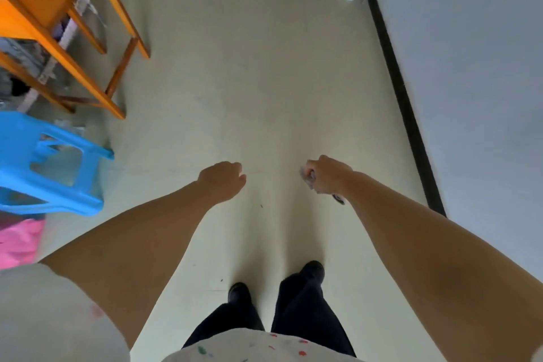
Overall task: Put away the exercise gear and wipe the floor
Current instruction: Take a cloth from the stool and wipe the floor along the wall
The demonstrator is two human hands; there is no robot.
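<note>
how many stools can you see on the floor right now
1: a blue stool at the left edge, below the orange wooden table. Others may be hidden beyond the left edge.

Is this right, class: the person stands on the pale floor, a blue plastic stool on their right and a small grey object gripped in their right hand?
Not quite. The head view shows the blue plastic stool on their left, not right. The right hand does grip the small grey object.

Home room (wooden table (pixel 58 3), plastic stool (pixel 44 161))
</note>
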